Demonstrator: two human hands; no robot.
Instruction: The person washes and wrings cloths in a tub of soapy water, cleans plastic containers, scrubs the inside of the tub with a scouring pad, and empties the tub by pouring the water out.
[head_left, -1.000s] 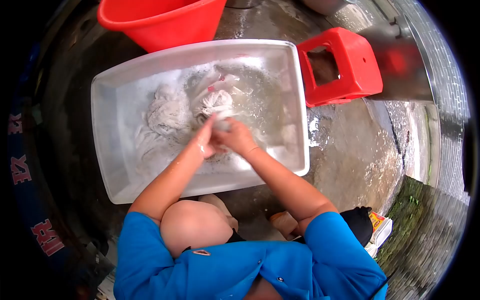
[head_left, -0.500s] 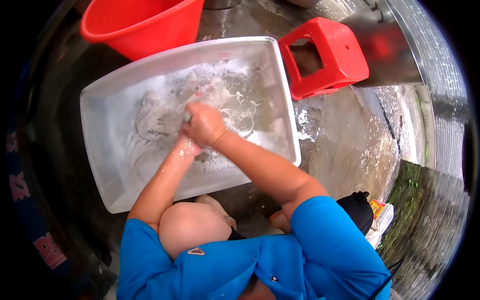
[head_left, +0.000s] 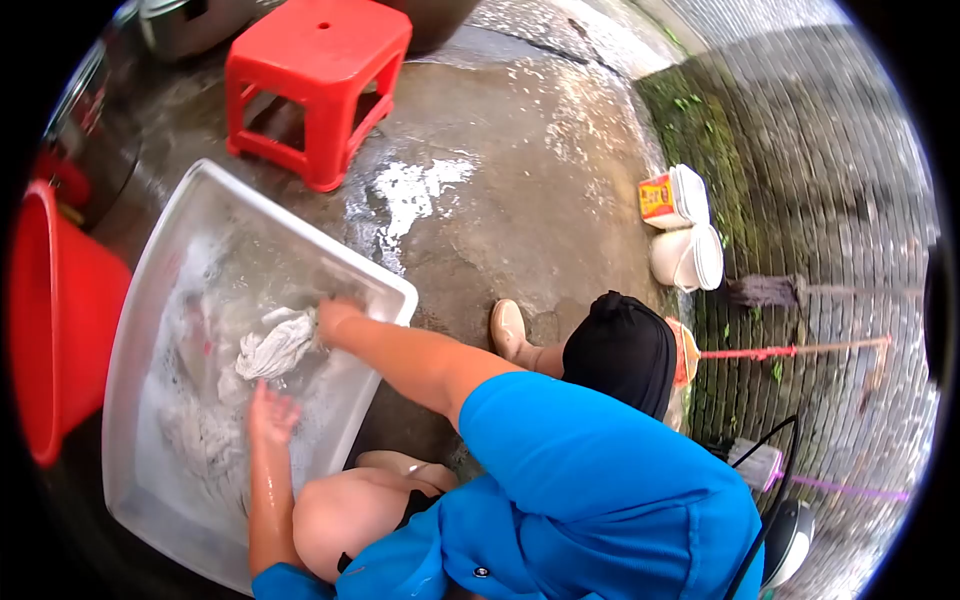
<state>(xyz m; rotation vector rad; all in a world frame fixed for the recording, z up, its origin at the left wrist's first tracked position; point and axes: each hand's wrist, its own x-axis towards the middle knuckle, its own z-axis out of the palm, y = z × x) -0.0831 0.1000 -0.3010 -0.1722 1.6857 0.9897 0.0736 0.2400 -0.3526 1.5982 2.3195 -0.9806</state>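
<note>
Both of my hands are inside a white plastic tub (head_left: 396, 290) of soapy water. My left hand (head_left: 272, 414) is just below a bunched whitish cloth (head_left: 275, 343), its fingers spread and nothing in its palm. At the cloth's right end is my right hand (head_left: 340, 318), blurred, with its fingers partly hidden; whether it grips the cloth is unclear. More soaked pale cloth (head_left: 205, 435) lies in the suds to the left of my left hand.
A red stool (head_left: 320, 60) stands on the wet floor beyond the tub, and a red basin (head_left: 75, 320) is at the left. White containers (head_left: 688, 257) sit by the brick wall at right, near long-handled tools (head_left: 840, 347).
The view has swung right, bringing the wall and containers in. My hands, together before, are now apart, and my left hand has opened beside the bunched cloth.
</note>
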